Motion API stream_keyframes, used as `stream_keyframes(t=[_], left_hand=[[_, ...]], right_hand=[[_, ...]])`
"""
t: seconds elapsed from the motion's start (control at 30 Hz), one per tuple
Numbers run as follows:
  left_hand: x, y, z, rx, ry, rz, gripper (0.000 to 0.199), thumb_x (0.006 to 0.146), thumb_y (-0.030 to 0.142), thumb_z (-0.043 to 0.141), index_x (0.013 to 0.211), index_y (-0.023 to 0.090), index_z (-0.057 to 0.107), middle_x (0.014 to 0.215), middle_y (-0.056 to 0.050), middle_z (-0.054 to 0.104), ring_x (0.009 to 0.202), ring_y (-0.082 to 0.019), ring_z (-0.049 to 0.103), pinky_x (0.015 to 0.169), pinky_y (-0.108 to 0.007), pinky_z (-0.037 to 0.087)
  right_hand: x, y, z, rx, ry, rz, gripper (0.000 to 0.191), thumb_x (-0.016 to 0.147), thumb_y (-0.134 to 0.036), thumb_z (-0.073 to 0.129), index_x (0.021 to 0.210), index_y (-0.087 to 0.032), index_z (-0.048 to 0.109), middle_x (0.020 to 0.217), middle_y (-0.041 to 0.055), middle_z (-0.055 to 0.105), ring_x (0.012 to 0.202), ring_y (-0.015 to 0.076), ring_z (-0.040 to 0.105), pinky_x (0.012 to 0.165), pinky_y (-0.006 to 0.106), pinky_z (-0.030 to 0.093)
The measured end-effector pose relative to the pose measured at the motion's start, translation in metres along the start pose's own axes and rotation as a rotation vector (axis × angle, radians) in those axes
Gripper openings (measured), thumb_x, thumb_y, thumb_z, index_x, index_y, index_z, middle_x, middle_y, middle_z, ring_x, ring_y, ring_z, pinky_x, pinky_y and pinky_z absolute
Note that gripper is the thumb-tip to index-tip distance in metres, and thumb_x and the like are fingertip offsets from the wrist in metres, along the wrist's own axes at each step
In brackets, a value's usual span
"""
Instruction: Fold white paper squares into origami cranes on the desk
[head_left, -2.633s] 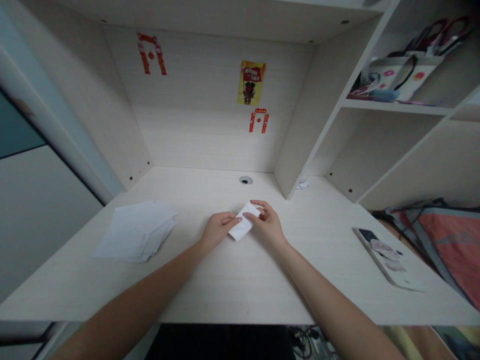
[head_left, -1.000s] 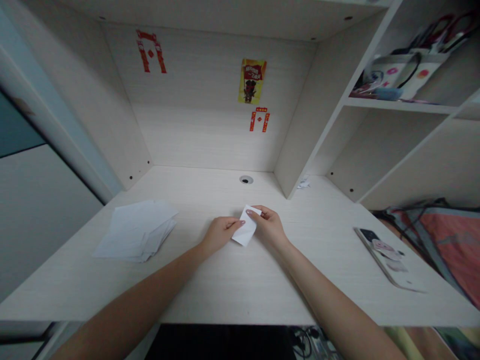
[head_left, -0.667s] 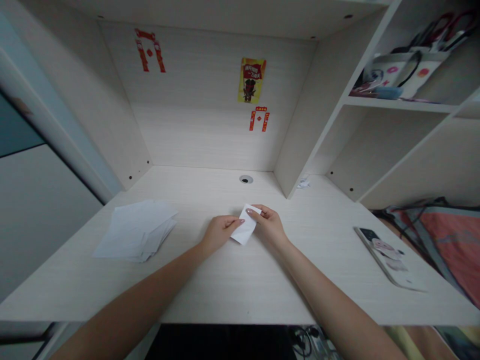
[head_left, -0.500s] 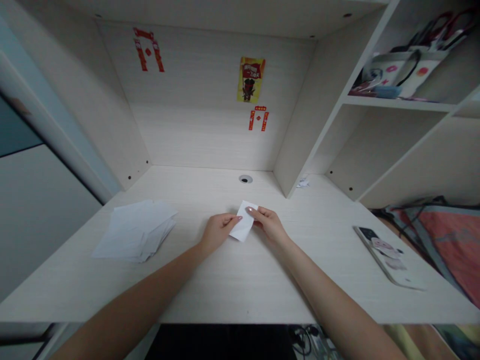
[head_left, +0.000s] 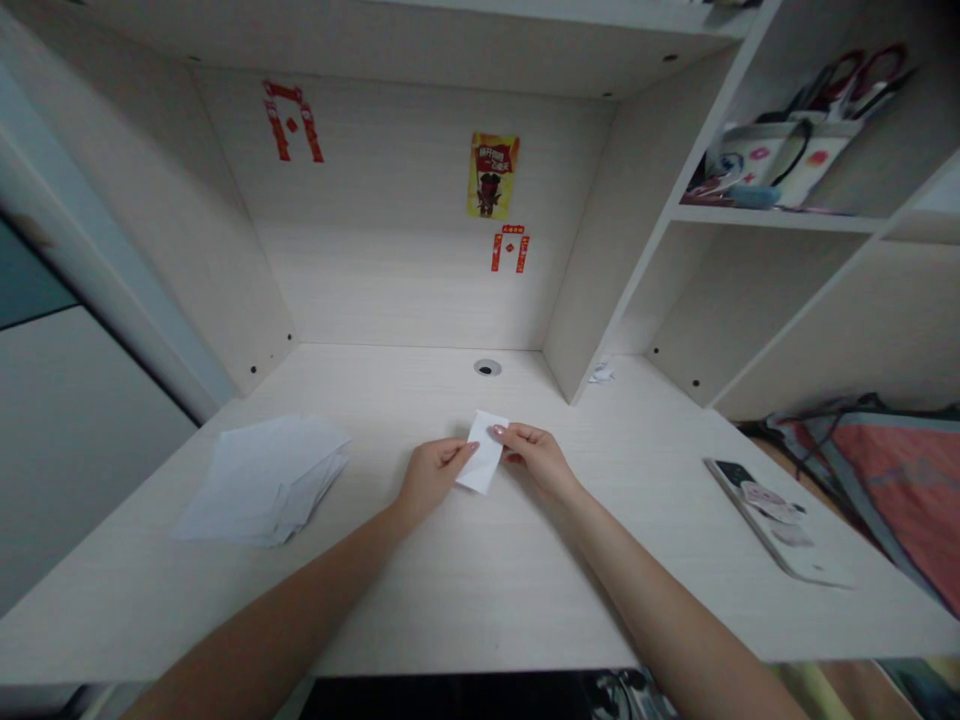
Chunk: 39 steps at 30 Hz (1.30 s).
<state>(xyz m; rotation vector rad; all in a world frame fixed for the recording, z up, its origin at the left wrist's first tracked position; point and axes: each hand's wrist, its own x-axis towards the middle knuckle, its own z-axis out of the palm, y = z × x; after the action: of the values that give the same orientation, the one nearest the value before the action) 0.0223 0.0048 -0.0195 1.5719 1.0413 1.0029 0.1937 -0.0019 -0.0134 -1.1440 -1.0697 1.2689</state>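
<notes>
Step in hand looks like two-handed work on a small white paper [head_left: 484, 455], pinched between the hands over mid-counter [head_left: 450, 600]; can't tell if it touches the surface. Next move likely calls for light, even thumb pressure so it doesn't slip. Left hand [head_left: 431, 474] grips its left edge, right hand [head_left: 541, 457] its upper right, thumbs on top, forearms angled inward. Paper stack [head_left: 251, 480] lies left, phone [head_left: 759, 518] well off right

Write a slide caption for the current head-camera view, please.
Left hand and right hand hold a small white paper over a desk, between a loose paper stack and a smartphone.
</notes>
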Motion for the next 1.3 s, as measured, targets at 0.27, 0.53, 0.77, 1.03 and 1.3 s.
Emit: stream_keyframes(t=[0.27, 0.53, 0.77, 1.03, 1.3], left_hand=[[0.001, 0.001, -0.001, -0.032, 0.039, 0.021, 0.037, 0.078, 0.045, 0.055, 0.082, 0.012, 0.070, 0.072, -0.004, 0.068, 0.062, -0.015, 0.057, 0.054, -0.021, 0.039], [0.002, 0.002, -0.002, -0.014, 0.018, 0.009, 0.037, 0.077, 0.045, 0.055, 0.079, 0.011, 0.068, 0.069, -0.003, 0.066, 0.061, -0.014, 0.056, 0.054, -0.021, 0.039], [0.004, -0.001, -0.003, -0.016, -0.034, 0.003, 0.036, 0.078, 0.044, 0.055, 0.082, 0.011, 0.068, 0.075, -0.005, 0.068, 0.065, -0.015, 0.058, 0.058, -0.022, 0.041], [0.007, -0.007, -0.004, -0.038, -0.118, -0.018, 0.038, 0.078, 0.044, 0.055, 0.086, 0.010, 0.069, 0.075, -0.005, 0.067, 0.063, -0.014, 0.056, 0.056, -0.022, 0.038], [0.006, 0.000, -0.006, -0.027, -0.128, -0.025, 0.038, 0.078, 0.044, 0.055, 0.084, 0.009, 0.069, 0.072, -0.005, 0.066, 0.062, -0.014, 0.055, 0.054, -0.022, 0.037]], right_hand=[[0.002, 0.005, 0.000, -0.109, -0.104, -0.011, 0.032, 0.063, -0.046, 0.072, 0.062, -0.014, 0.066, 0.055, -0.0004, 0.056, 0.051, 0.0091, 0.042, 0.051, 0.024, 0.028], [0.000, 0.002, 0.002, -0.068, -0.072, -0.061, 0.029, 0.057, -0.043, 0.075, 0.056, -0.015, 0.066, 0.051, -0.0018, 0.055, 0.049, 0.0087, 0.040, 0.050, 0.024, 0.027], [0.000, 0.002, 0.001, -0.028, -0.094, -0.001, 0.026, 0.059, -0.040, 0.075, 0.062, -0.014, 0.069, 0.054, -0.0013, 0.057, 0.049, 0.0075, 0.039, 0.051, 0.024, 0.026], [0.000, 0.002, -0.003, 0.133, -0.140, 0.063, 0.023, 0.056, -0.031, 0.079, 0.073, -0.017, 0.073, 0.073, 0.0034, 0.069, 0.064, 0.0121, 0.054, 0.063, 0.026, 0.038], [0.004, 0.003, -0.008, 0.189, -0.170, 0.133, 0.027, 0.059, -0.037, 0.078, 0.075, -0.015, 0.073, 0.074, 0.0047, 0.069, 0.064, 0.0120, 0.055, 0.064, 0.026, 0.041]])
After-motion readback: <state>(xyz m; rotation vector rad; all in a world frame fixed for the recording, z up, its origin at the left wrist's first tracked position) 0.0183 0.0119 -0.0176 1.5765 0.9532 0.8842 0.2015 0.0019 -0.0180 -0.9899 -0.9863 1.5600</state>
